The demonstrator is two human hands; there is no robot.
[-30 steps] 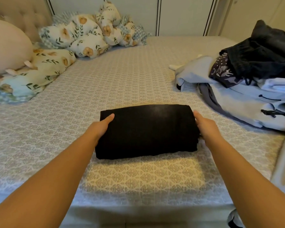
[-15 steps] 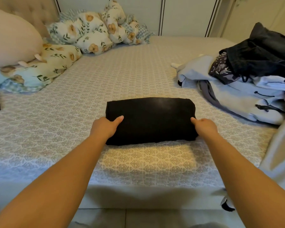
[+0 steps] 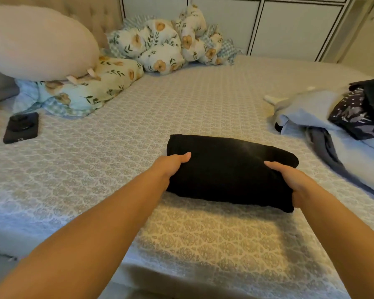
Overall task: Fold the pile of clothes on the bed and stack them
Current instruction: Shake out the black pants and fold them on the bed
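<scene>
A folded black garment [image 3: 229, 171] is held just above the patterned bed sheet [image 3: 181, 108], near the front edge. My left hand [image 3: 171, 167] grips its left end, thumb on top and fingers underneath. My right hand [image 3: 289, 180] grips its right end the same way. The garment tilts a little, its right side nearer to me. A pile of unfolded clothes [image 3: 337, 117], pale grey, dark patterned and black, lies at the right edge of the bed.
A black phone [image 3: 21, 127] lies on the sheet at the left. Floral pillows [image 3: 160, 46] and a large cream cushion [image 3: 37, 42] fill the back left. White wardrobe doors [image 3: 268, 24] stand behind the bed.
Both hands have closed on the ends of the black garment and lifted it off the sheet toward the left. The view has swung left, bringing the phone into sight.
</scene>
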